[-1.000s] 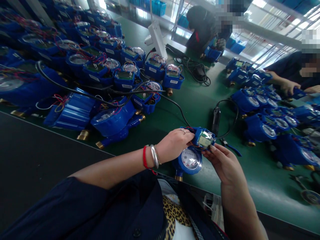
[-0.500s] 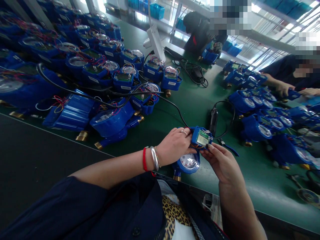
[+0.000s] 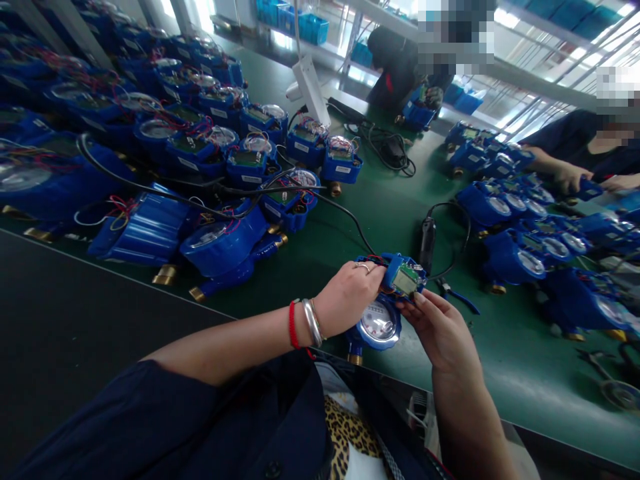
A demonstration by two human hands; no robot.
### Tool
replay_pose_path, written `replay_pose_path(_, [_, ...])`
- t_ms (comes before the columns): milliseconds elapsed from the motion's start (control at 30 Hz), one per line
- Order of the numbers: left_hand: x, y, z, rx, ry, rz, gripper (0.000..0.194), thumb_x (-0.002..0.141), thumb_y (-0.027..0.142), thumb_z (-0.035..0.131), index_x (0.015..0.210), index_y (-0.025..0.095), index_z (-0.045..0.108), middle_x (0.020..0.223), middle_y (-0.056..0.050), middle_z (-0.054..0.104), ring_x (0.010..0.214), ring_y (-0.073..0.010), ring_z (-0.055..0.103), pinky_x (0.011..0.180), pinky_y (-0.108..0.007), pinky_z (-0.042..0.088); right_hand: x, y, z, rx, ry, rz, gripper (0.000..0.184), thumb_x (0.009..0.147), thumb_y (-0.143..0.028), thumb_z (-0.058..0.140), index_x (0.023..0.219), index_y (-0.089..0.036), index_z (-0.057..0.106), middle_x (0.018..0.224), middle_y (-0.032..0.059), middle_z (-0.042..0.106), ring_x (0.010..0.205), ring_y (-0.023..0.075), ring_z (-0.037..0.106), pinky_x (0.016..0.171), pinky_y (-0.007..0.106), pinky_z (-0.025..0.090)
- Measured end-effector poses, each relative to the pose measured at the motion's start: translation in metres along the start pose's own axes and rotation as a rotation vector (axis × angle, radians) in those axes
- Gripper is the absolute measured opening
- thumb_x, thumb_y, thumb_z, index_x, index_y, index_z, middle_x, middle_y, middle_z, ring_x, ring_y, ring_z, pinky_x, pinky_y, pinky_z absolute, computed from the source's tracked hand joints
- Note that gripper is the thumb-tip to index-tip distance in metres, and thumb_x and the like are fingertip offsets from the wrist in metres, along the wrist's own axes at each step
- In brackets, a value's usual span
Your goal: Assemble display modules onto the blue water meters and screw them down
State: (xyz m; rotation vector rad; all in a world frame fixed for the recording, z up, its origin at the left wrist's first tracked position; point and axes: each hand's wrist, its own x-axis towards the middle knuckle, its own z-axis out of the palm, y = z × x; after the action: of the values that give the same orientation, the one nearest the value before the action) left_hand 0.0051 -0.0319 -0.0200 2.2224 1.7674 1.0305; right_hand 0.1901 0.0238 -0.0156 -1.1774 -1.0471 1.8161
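A blue water meter [image 3: 379, 328] lies in front of me at the bench's near edge, its round clear dial showing and a brass fitting pointing toward me. At its far side is an open blue housing, where a green circuit board with a grey display [image 3: 406, 281] sits tilted. My left hand [image 3: 350, 297], with a ring and bracelets, is closed around the housing's left side; its fingertips are partly hidden. My right hand [image 3: 443, 327] pinches the right edge of the circuit board between thumb and fingers.
Many blue meters [image 3: 225, 240] with loose wires crowd the left; more meters [image 3: 515, 257] stand at right. A black handheld tool [image 3: 427, 243] with a cord and blue-handled pliers [image 3: 463, 300] lie beyond my right hand. A black cable [image 3: 350, 213] crosses the green bench. Two co-workers sit opposite.
The circuit board has tilted a little within the housing. My left hand has shifted slightly, leaving more of the dial uncovered. My right hand keeps its pinch, moved slightly left.
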Motion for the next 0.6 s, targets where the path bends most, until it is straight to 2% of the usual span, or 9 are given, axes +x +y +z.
replay_pose_path(100, [0.0, -0.001, 0.001, -0.102, 0.044, -0.075, 0.029, 0.087, 0.008, 0.05, 0.115, 0.012, 0.046, 0.092, -0.006, 0.067, 0.083, -0.0177, 0.064, 0.079, -0.031, 0.051, 0.0, 0.002, 0.001, 0.013, 0.015, -0.005, 0.026, 0.065, -0.027, 0.083, 0.088, -0.018, 0.073, 0.079, 0.0044, 0.074, 0.068, 0.0129, 0.07, 0.065, 0.017, 0.057])
replay_pose_path(200, [0.002, -0.004, 0.002, -0.159, 0.052, -0.094, 0.037, 0.087, 0.012, 0.053, 0.123, 0.013, 0.044, 0.097, -0.007, 0.068, 0.087, -0.0189, 0.065, 0.08, -0.032, 0.052, 0.001, 0.003, 0.001, 0.023, 0.035, -0.016, 0.026, 0.064, -0.026, 0.084, 0.085, -0.018, 0.073, 0.078, 0.0042, 0.074, 0.066, 0.0134, 0.07, 0.064, 0.018, 0.057])
replay_pose_path(333, [0.006, -0.009, 0.001, -0.208, 0.017, -0.048, 0.028, 0.088, 0.015, 0.055, 0.116, 0.014, 0.053, 0.104, -0.008, 0.068, 0.093, -0.0193, 0.064, 0.086, -0.033, 0.051, 0.0, 0.004, 0.001, 0.026, 0.047, -0.032, 0.024, 0.065, -0.026, 0.083, 0.086, -0.018, 0.073, 0.079, 0.0042, 0.074, 0.067, 0.0134, 0.07, 0.065, 0.018, 0.057])
replay_pose_path(400, [0.009, -0.012, -0.002, -0.203, -0.032, -0.02, 0.025, 0.087, 0.016, 0.056, 0.112, 0.013, 0.057, 0.1, -0.007, 0.068, 0.093, -0.0192, 0.064, 0.086, -0.032, 0.05, -0.001, 0.004, 0.001, 0.026, 0.041, -0.032, 0.024, 0.065, -0.026, 0.082, 0.086, -0.017, 0.073, 0.079, 0.0044, 0.074, 0.067, 0.0134, 0.07, 0.065, 0.018, 0.057])
replay_pose_path(500, [0.012, -0.014, -0.008, -0.09, -0.115, 0.045, 0.018, 0.088, 0.02, 0.056, 0.103, 0.013, 0.062, 0.098, -0.008, 0.066, 0.091, -0.0196, 0.061, 0.083, -0.032, 0.049, -0.001, 0.005, 0.001, 0.021, 0.044, -0.025, 0.026, 0.065, -0.026, 0.083, 0.087, -0.016, 0.073, 0.078, 0.0049, 0.074, 0.066, 0.0135, 0.07, 0.064, 0.019, 0.057])
replay_pose_path(600, [0.014, -0.016, -0.014, 0.065, -0.15, 0.133, 0.017, 0.091, 0.026, 0.052, 0.094, 0.013, 0.064, 0.107, -0.009, 0.061, 0.097, -0.0211, 0.057, 0.084, -0.035, 0.046, -0.002, 0.005, -0.001, 0.013, 0.044, -0.018, 0.024, 0.066, -0.026, 0.082, 0.087, -0.017, 0.072, 0.078, 0.0043, 0.074, 0.066, 0.0136, 0.07, 0.064, 0.02, 0.058])
